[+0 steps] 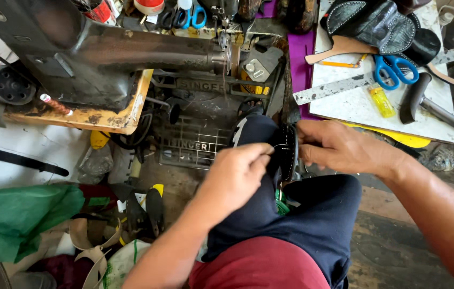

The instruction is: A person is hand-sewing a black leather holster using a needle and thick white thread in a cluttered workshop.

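Both forearms are reaching forward over the lap, converging. The left hand (235, 176) is curling into a loose fist, fingers (259, 155) pinching inward. The right hand (339, 150) is lying knuckles-up, its fingers bending toward the left hand, nearly touching.

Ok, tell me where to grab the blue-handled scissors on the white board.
Take the blue-handled scissors by the handle loops, coming from the near right. The loops lie bare on the white board, while the blades run up under the dark leather pieces.
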